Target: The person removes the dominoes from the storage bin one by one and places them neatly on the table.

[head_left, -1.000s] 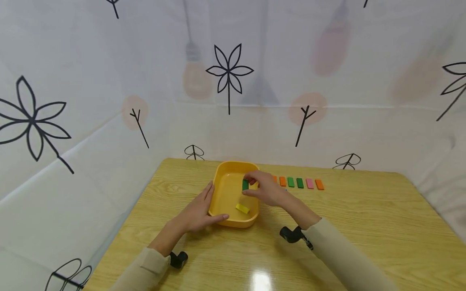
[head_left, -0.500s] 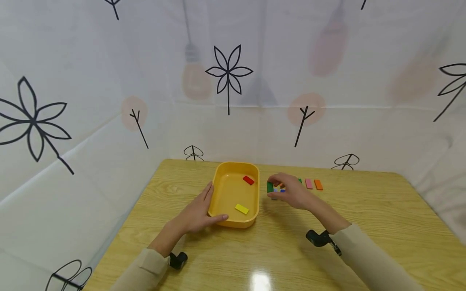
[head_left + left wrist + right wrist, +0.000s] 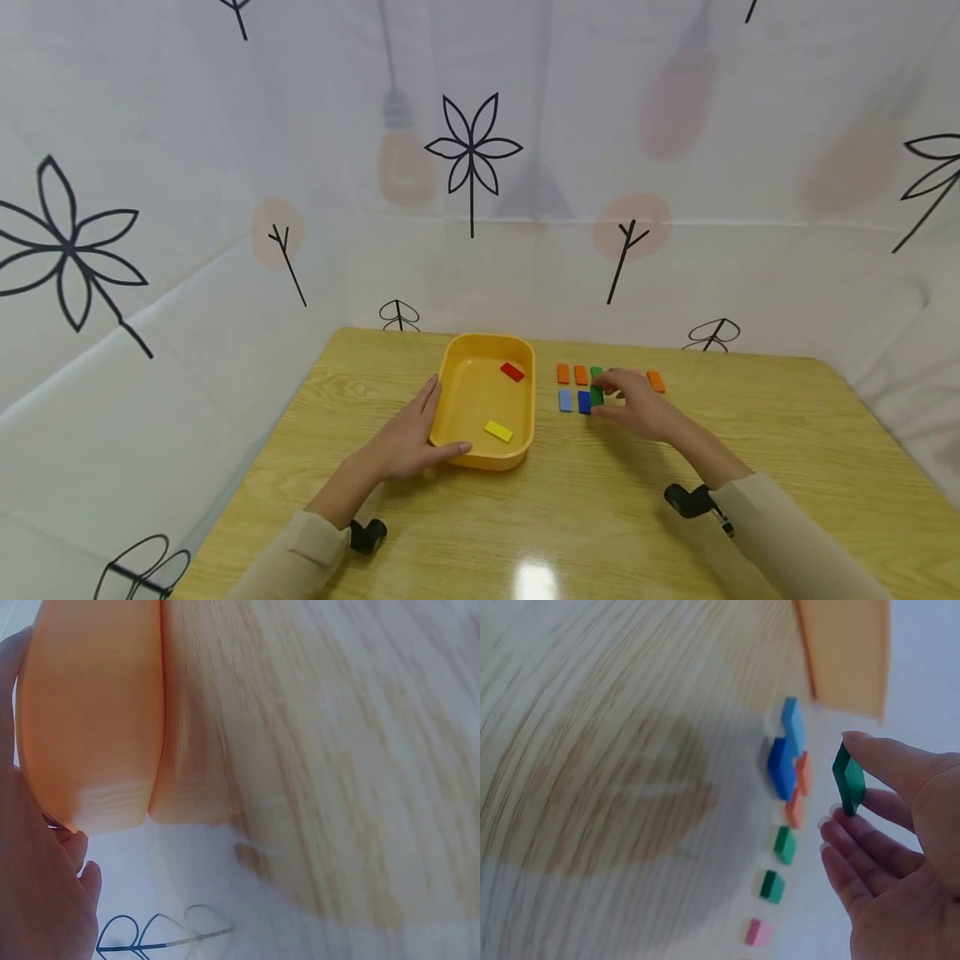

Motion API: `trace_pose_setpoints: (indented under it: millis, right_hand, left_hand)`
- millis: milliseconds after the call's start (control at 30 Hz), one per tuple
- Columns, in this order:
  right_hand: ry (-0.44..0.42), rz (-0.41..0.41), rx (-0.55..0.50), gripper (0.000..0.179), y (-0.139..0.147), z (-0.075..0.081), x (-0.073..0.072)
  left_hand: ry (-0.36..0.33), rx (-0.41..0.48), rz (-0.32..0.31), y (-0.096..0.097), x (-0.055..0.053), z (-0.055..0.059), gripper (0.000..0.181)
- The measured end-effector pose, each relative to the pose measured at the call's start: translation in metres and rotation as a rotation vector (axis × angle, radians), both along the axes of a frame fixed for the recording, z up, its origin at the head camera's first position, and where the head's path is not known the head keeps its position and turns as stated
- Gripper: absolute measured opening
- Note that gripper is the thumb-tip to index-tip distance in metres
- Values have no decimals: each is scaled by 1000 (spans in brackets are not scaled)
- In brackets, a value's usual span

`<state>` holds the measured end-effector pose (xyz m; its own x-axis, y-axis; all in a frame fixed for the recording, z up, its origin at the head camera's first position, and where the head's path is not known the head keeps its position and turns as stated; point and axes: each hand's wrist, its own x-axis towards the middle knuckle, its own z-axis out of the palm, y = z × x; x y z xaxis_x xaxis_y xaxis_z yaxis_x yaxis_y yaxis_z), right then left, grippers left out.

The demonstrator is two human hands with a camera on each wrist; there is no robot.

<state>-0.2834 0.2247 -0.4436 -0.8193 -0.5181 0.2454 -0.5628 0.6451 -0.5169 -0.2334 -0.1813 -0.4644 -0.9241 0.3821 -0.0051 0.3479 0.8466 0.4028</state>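
My left hand (image 3: 408, 433) rests against the near left corner of a yellow plastic tray (image 3: 491, 339), its fingers stretched along the outer wall and the thumb at the front rim. Inside the tray lie a red block (image 3: 512, 372) and a yellow block (image 3: 498, 431). My right hand (image 3: 642, 406) pinches a dark green rectangular block (image 3: 850, 780) between thumb and fingertips, just right of a blue block (image 3: 584, 402). Beside the blue one lies a light blue block (image 3: 565, 401). In the right wrist view the green block is held upright, apart from the others.
Behind my right hand runs a row of small blocks: two orange ones (image 3: 581, 375), green ones (image 3: 785, 845), a pink one (image 3: 758, 932) and another orange block (image 3: 656, 382) at the right end. They lie near the back of the wooden table (image 3: 750, 433), before a printed curtain (image 3: 555, 275).
From over the tray, my right hand has moved right with the green block to the blue blocks. The red block now shows in the tray. My left hand and the tray stay put.
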Motion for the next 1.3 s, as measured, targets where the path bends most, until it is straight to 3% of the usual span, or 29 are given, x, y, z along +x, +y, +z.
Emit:
trace_pose_setpoints:
  millis: [467,1067,1300]
  right_hand:
    - [-123,-57,34,39,17,-16,-14]
    - [-103,-49,78,41,16,-23,-22]
    - [-106,-55,70,50,11,-11,-13]
  left_hand:
    - [3,-3,9,0,-2,0,123]
    - [6,9,6,1,0,2,121]
    - [8,23,2,1,2,3,120]
